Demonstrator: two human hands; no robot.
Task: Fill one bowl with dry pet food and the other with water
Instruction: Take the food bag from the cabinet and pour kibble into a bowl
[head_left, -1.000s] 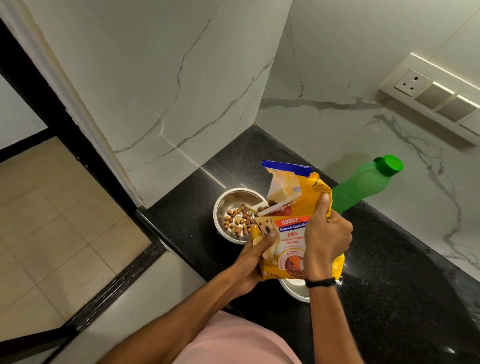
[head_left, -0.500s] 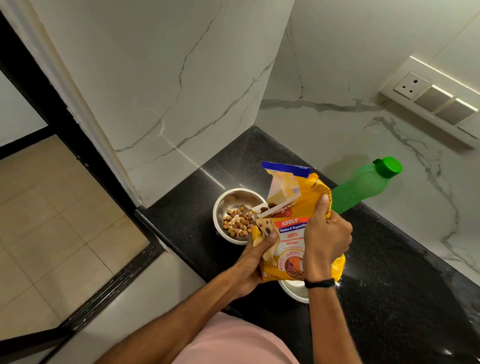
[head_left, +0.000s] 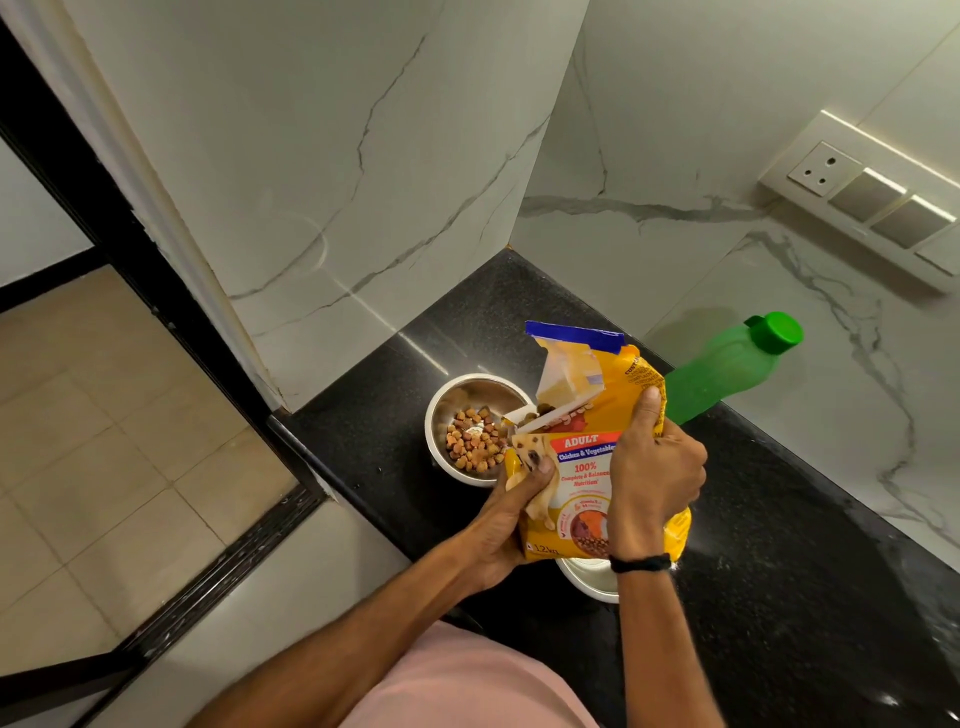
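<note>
- Yellow food bag (head_left: 584, 470), gripped by the left hand (head_left: 511, 525) at its near-left corner and the right hand (head_left: 655, 480) round its right side, tips its torn mouth over the far bowl (head_left: 451, 391).
- Kibble (head_left: 474, 442) may spill onto the tabletop (head_left: 789, 582) if the tilt steepens.
- Lowering the bag could knock the near bowl (head_left: 587, 579) beneath it.

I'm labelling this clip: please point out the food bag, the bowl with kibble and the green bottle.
food bag (head_left: 584, 462), head view, on its printed front label.
bowl with kibble (head_left: 467, 395), head view, on its bare inner wall.
green bottle (head_left: 722, 379), head view, on its body below the cap.
</note>
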